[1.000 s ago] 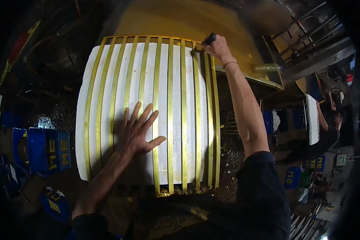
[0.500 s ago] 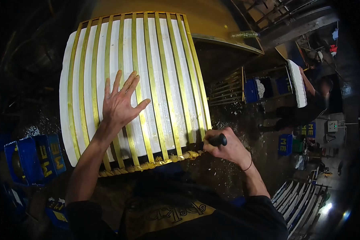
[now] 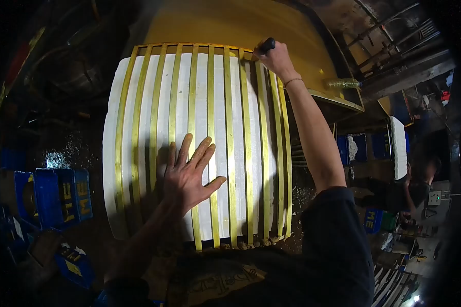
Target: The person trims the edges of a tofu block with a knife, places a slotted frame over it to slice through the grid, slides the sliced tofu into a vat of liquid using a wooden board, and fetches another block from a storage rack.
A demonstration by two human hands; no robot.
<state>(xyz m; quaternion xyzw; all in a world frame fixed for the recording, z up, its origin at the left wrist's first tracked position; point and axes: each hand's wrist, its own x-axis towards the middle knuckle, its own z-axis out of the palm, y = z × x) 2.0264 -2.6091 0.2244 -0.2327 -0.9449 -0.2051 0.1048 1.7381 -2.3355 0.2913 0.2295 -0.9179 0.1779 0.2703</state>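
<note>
A yellow slatted frame [image 3: 230, 153] lies over a thick white slab [image 3: 202, 102] in front of me. My left hand [image 3: 184, 181] rests on the slats with its fingers spread, holding nothing. Up at the far right corner of the frame, my right hand [image 3: 278, 60] is closed around the black handle [image 3: 267, 45] of a tool. The working end of that tool is hidden. Clumps of brownish residue [image 3: 248, 246] cling along the frame's near edge.
Beyond the frame is a large brownish-yellow surface [image 3: 215, 23] with a dark rim, and a clear bottle [image 3: 343, 83] lies at its right. Blue crates [image 3: 43, 197] stand left. At right, another person [image 3: 394, 194] is beside an upright white slab [image 3: 399, 146].
My right hand with the black-handled tool has gone from the frame's near right corner to its far right corner. My left hand stays spread on the slats. The view has shifted.
</note>
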